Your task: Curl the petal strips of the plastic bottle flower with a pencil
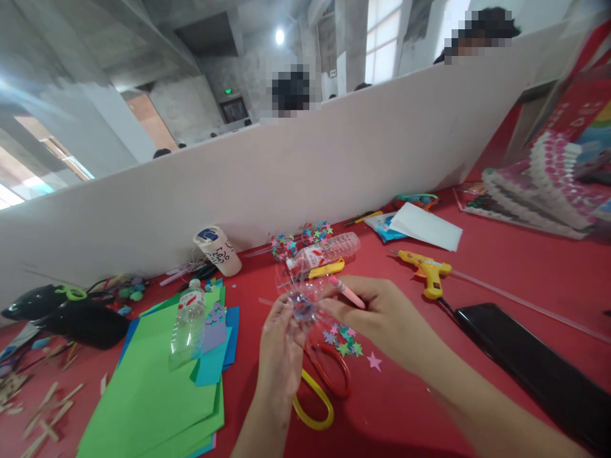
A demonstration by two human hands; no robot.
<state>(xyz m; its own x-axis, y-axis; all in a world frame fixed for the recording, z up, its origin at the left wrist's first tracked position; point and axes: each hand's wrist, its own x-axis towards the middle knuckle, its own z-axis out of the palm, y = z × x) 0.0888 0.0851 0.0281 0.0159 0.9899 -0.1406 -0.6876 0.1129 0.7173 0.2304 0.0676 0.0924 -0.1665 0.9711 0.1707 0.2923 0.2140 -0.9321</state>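
Note:
Near the middle of the table, my left hand [281,343] pinches a small clear plastic piece [304,306] with a bluish, rounded middle; it looks cut from a bottle. My right hand [389,315] is closed around a pink pen-like stick [348,294], its fingertips close to the plastic's right side. Whether they touch the plastic I cannot tell. Below the hands lie scissors with a red and a yellow handle [329,407], their blades hidden. Small coloured paper stars [346,341] are scattered beside them. Just behind lie a clear bottle [329,250] and a yellow cutter [327,269].
Green paper sheets [157,375] with another bottle [187,324] on top lie at left, near wooden sticks [52,413]. A yellow glue gun [427,270] and a black slab-like object [525,362] are at right. A white partition [238,184] stands behind, near a paper cup [219,251].

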